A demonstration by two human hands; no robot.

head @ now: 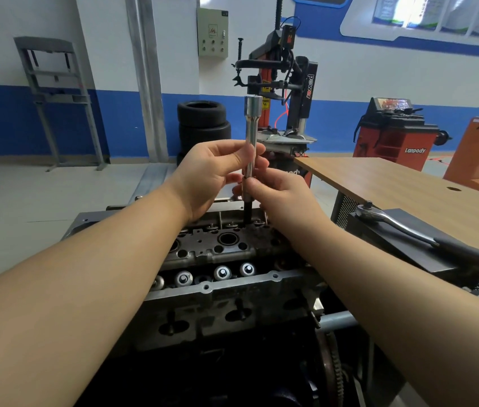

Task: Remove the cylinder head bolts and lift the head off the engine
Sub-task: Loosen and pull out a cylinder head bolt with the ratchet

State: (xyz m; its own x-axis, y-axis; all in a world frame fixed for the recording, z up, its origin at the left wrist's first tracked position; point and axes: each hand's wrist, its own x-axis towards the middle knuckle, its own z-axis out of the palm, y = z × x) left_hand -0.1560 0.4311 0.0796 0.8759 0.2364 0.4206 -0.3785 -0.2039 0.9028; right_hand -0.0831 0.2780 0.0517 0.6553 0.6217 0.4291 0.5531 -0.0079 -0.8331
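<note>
Left hand [209,174] pinches shaft of upright socket extension bar [252,136]. Right hand [276,190] just beside it, fingers curled round bar's lower end, where dark bolt [247,212] hangs down toward cylinder head [217,254]. Head sits on engine block [232,312], below both hands. Right of engine: ratchet wrench [394,224] lies on dark box, wooden counter [408,186] behind.

Bright, even daylight; glare whitens the top edge, wide-angle bending at borders.
</note>
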